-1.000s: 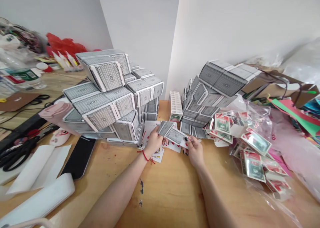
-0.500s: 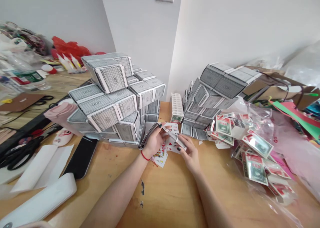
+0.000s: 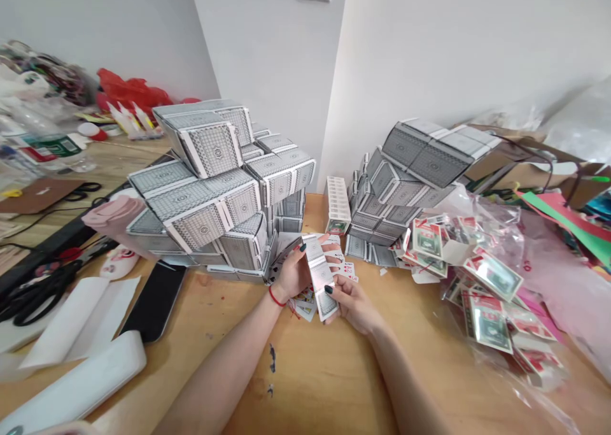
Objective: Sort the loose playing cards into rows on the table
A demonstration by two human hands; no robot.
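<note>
Between my two hands is a strip of joined playing cards (image 3: 321, 274), patterned backs facing me, tilted over the table. My left hand (image 3: 292, 272), with a red string on its wrist, grips the strip's upper left side, its thumb on the edge. The lower end is pinched by my right hand (image 3: 352, 300), thumb on the card backs and fingers beneath. Under and beyond the hands lie loose face-up playing cards (image 3: 350, 270), partly hidden. Close by on the left rises a stack of card-built blocks (image 3: 210, 212).
Another stack of card blocks (image 3: 405, 174) stands at the right, beside a row of card packs (image 3: 337, 204). Opened card boxes (image 3: 487, 320) lie on clear plastic. Toward the left are a black phone (image 3: 155, 301), scissors (image 3: 42, 288) and a white device (image 3: 76, 384).
The card strip has turned from nearly edge-on to show its patterned backs. My right hand has moved left and slightly down with its end.
</note>
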